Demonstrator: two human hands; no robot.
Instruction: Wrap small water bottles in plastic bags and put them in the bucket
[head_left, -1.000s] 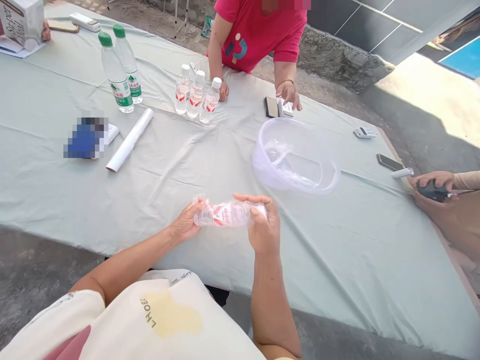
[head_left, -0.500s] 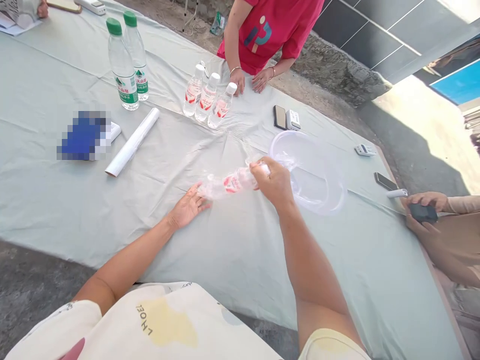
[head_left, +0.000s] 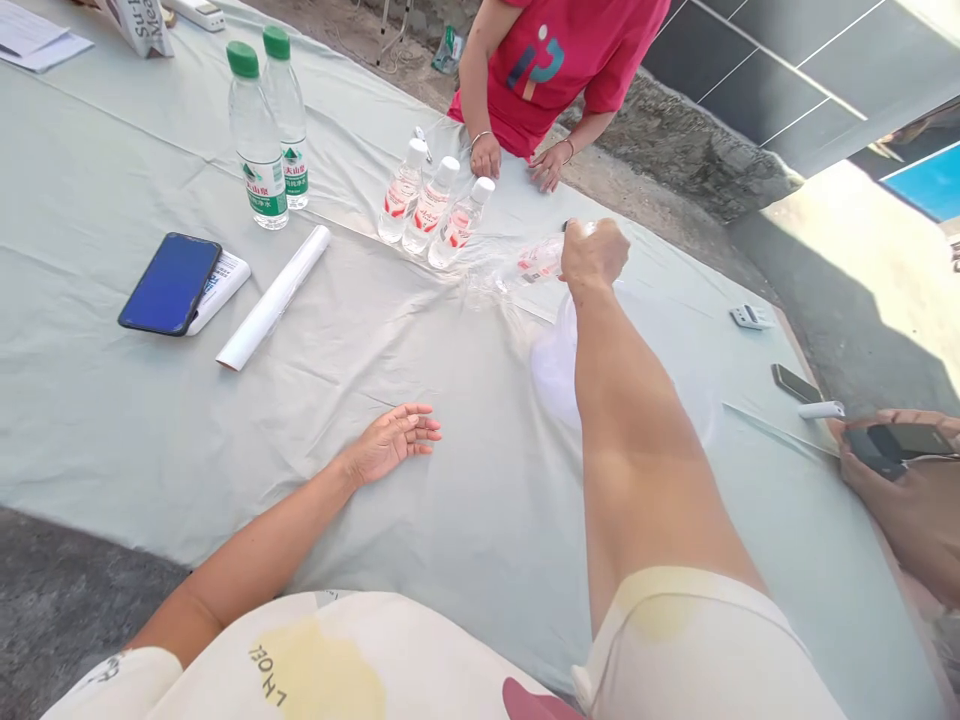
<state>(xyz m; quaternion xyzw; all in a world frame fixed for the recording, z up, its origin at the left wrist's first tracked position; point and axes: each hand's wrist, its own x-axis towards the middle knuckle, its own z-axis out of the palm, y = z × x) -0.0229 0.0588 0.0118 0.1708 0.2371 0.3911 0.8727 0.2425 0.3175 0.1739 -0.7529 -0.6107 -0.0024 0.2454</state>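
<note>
My right hand [head_left: 594,254] is stretched far across the table, fingers closed on a small clear water bottle with a red label wrapped in plastic film [head_left: 534,266]. It holds the bottle on its side just right of three upright small red-label bottles [head_left: 433,208]. My left hand [head_left: 394,442] lies open, palm up, on the pale green tablecloth [head_left: 150,420], holding nothing. A clear plastic bowl [head_left: 553,362] sits under my right forearm, mostly hidden.
Two tall green-capped bottles [head_left: 267,120], a phone [head_left: 171,282] and a white roll [head_left: 274,297] lie at the left. A person in a red shirt [head_left: 555,60] rests both hands on the far edge. Another person's hand [head_left: 900,470] holds a dark device at right, near a phone [head_left: 795,382].
My right hand carried the wrapped bottle away from me, toward the three small bottles. My left hand let go of it and now rests open on the cloth.
</note>
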